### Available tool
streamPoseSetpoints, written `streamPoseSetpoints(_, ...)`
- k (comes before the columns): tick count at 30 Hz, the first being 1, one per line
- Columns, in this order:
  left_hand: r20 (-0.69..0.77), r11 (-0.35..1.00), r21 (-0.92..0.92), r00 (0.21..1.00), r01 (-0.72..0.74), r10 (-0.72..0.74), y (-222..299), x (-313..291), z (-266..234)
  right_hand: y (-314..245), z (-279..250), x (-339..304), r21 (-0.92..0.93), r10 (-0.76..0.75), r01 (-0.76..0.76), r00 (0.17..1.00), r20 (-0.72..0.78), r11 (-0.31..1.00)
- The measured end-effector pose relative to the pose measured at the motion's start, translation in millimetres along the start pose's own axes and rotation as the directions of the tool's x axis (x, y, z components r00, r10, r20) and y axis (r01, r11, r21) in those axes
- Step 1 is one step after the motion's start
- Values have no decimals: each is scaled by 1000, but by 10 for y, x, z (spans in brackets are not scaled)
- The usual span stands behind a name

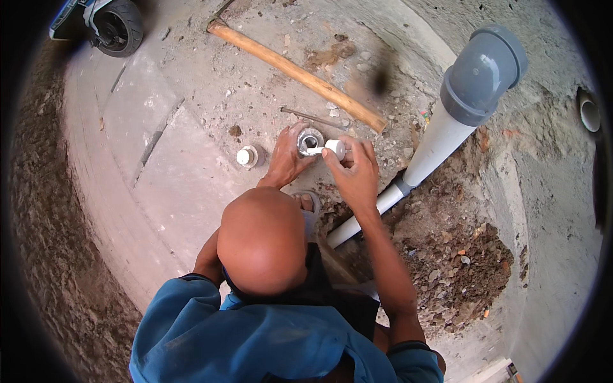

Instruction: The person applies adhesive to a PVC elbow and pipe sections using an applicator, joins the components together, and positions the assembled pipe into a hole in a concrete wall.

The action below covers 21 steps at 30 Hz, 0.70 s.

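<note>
Neither of my own hands shows. A co-worker in a blue shirt crouches in front of me with both hands together over the ground. The co-worker's left hand [288, 155] is curled around a round, silvery container [310, 140] with a dark opening. In the co-worker's right hand [355, 173], the fingers pinch a thin white stick-like piece [315, 151] at the container's rim. A short white cylindrical piece [336, 149] is by those fingers; whether it joins the stick, I cannot tell. Left of the hands, a small pale capped jar [249, 156] stands on the concrete.
A long wooden-handled tool [300, 78] lies across the ground beyond the hands, near a thin metal rod [314, 119]. To the right, a pale pipe [434, 150] with a grey elbow [483, 75] rises beside loose rubble [456, 274]. A wheel [117, 29] stands far left.
</note>
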State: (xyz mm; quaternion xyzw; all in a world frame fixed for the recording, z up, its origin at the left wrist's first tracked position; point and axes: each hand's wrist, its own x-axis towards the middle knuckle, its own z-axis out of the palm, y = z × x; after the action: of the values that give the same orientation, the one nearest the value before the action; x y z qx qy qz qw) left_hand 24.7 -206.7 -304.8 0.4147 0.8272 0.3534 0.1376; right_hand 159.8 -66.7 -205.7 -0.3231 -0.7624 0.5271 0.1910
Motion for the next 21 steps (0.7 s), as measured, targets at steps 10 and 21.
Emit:
streamPoseSetpoints(10,122,852,303,904,-428,411,430,431,-573,-123,-118,-117,160,29,-2,985,-167,987)
streamPoseSetpoints(21,281,578,459,728,-674,625,932,739,-865,-104,53,-57,361,135,-69,978,-159,930)
